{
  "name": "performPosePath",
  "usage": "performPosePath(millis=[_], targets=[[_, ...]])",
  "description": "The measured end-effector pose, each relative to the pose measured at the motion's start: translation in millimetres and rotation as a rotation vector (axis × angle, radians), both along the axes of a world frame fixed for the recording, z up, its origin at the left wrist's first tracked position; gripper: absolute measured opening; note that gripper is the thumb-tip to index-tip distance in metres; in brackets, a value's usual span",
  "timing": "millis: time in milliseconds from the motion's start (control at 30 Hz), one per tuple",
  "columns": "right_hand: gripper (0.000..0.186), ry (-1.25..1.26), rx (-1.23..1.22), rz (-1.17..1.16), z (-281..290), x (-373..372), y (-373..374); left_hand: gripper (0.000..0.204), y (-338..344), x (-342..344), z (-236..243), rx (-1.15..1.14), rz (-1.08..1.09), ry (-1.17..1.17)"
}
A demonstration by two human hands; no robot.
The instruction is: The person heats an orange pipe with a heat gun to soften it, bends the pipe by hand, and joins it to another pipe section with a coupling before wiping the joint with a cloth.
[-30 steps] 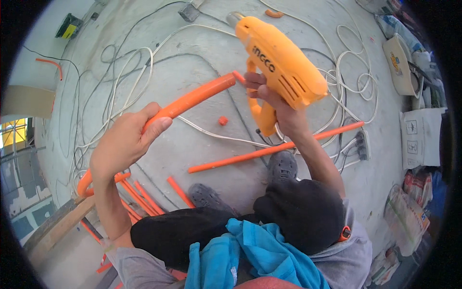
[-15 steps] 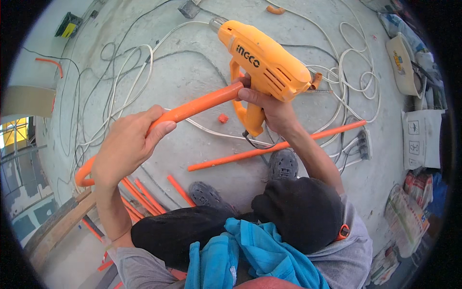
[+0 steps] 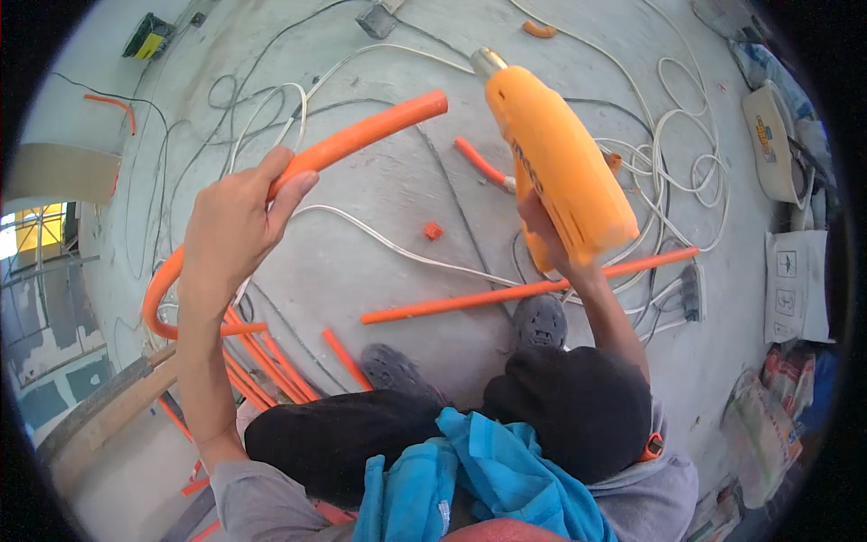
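My left hand (image 3: 233,217) is closed round an orange plastic pipe (image 3: 366,135). The pipe's straight end slants up to the right, and its other part bends back in a hook shape beneath my wrist. On the right, my right hand (image 3: 564,239) grips the handle of a yellow heat gun (image 3: 564,163); most of those fingers are hidden behind its body. The gun's metal nozzle (image 3: 488,61) points up and left, apart from the pipe's open end.
A straight orange pipe (image 3: 470,303) lies on the floor before my shoes. Several cut pipes (image 3: 262,357) lie at lower left by a wooden plank (image 3: 113,411). White cables (image 3: 388,239) loop over the floor. A power strip (image 3: 693,294), white box (image 3: 799,285) and bucket (image 3: 772,144) stand right.
The heat gun has moved right, away from the pipe, and turned more upright. My right hand's fingers no longer touch the pipe's end. The pipe's free end has risen slightly.
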State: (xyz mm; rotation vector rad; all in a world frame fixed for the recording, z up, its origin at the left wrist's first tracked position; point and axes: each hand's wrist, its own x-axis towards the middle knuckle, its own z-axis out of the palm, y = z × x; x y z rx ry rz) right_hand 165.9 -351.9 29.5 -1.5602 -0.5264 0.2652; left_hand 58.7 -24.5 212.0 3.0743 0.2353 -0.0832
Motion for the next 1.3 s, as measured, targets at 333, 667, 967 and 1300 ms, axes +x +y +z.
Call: performPosePath(millis=[333, 667, 967, 1300], targets=[[0.045, -0.597, -0.367, -0.019, 12, -28, -30, 0.043, -7, 33, 14, -0.05, 0.101, 0.074], [0.044, -0.595, -0.364, 0.074, 1, -23, -19, 0.042, -9, 24, -8, -0.192, 0.124, 0.049], [0.044, -0.58, -0.359, 0.084, 1, -23, -18, 0.04, 2, 16, -17, -0.19, 0.084, 0.012], [0.043, -0.565, -0.371, 0.077, -1, -36, -13, 0.046, 15, 17, -22, -0.228, 0.037, -0.055]])
